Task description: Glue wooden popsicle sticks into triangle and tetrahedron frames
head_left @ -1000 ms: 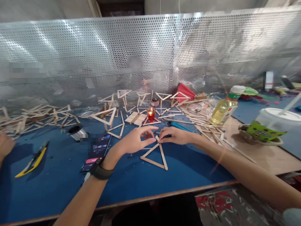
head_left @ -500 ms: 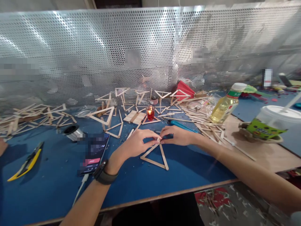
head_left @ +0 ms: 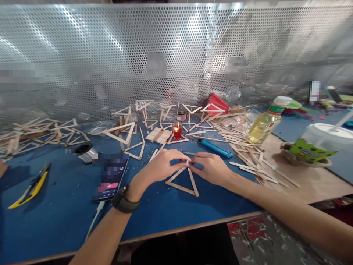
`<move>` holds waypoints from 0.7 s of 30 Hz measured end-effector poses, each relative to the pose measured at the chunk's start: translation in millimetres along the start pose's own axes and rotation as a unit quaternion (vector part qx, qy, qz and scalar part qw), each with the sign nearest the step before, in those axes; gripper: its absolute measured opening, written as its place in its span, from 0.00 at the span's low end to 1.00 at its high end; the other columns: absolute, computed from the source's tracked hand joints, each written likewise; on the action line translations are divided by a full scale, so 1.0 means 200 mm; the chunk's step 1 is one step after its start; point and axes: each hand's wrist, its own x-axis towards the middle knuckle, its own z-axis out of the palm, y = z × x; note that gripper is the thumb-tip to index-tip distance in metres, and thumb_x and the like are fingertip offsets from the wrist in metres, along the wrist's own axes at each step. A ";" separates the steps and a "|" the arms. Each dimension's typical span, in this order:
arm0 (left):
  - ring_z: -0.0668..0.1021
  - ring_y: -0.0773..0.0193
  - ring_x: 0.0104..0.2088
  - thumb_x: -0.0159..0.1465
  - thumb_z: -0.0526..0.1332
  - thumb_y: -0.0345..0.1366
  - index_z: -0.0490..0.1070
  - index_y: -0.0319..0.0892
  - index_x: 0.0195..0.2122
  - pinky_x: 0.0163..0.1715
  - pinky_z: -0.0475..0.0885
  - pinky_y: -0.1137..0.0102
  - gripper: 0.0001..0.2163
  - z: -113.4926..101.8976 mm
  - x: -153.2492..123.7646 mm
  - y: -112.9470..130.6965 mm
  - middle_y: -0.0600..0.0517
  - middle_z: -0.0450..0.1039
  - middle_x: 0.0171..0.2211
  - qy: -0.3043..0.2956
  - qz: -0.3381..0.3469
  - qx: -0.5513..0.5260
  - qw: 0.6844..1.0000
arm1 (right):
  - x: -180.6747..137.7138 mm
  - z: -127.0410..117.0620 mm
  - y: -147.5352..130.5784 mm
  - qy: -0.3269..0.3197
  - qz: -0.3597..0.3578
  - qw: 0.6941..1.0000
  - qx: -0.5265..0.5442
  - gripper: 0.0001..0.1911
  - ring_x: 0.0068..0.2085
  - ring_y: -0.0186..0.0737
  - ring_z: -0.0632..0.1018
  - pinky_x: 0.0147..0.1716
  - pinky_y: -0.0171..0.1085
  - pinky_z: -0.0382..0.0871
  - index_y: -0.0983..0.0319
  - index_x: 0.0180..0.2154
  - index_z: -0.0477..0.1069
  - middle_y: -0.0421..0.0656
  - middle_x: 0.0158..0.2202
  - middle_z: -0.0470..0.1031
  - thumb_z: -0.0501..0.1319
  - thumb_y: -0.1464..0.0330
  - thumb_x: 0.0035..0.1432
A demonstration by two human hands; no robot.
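Observation:
A triangle of flat wooden sticks (head_left: 183, 182) lies on the blue table (head_left: 60, 217) in front of me. My left hand (head_left: 162, 165) and my right hand (head_left: 211, 167) meet at its far corner, fingers pinched together on the joint of the sticks. A dark band sits on my left wrist. Just beyond the hands a small red candle (head_left: 177, 130) burns among several other stick triangles (head_left: 121, 133).
A phone (head_left: 111, 176) with a cable lies left of my left arm, a metal spool (head_left: 84, 151) behind it, a yellow cutter (head_left: 31, 186) farther left. A blue cutter (head_left: 216, 148), loose sticks, an oil bottle (head_left: 264, 123) and a lidded white cup (head_left: 327, 138) stand right. Perforated metal screen behind.
My left hand went from spread fingers to a pinch on the triangle's far corner. My right hand slid nearer along that corner. The view shifted slightly.

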 end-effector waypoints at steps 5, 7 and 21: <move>0.80 0.59 0.46 0.71 0.60 0.40 0.78 0.46 0.50 0.48 0.73 0.66 0.11 -0.01 -0.02 0.04 0.49 0.81 0.47 -0.009 -0.025 0.005 1.000 | 0.00 0.01 0.01 0.012 -0.027 0.999 0.018 0.15 0.42 0.46 0.82 0.39 0.39 0.75 0.61 0.41 0.80 0.49 0.40 0.83 0.56 0.62 0.72; 0.79 0.59 0.46 0.70 0.61 0.40 0.74 0.46 0.54 0.47 0.73 0.66 0.13 -0.03 -0.05 0.07 0.48 0.79 0.48 0.017 -0.034 0.026 0.999 | 0.00 0.01 0.01 0.015 -0.031 0.999 0.026 0.15 0.43 0.47 0.82 0.40 0.40 0.76 0.60 0.42 0.81 0.49 0.40 0.83 0.57 0.62 0.72; 0.78 0.55 0.42 0.67 0.65 0.43 0.77 0.42 0.38 0.45 0.71 0.61 0.10 0.12 -0.25 0.14 0.49 0.76 0.38 -0.093 -0.063 0.227 0.967 | 0.02 0.00 0.01 0.000 -0.008 0.999 0.052 0.14 0.44 0.47 0.82 0.44 0.43 0.78 0.62 0.44 0.81 0.49 0.42 0.83 0.58 0.64 0.71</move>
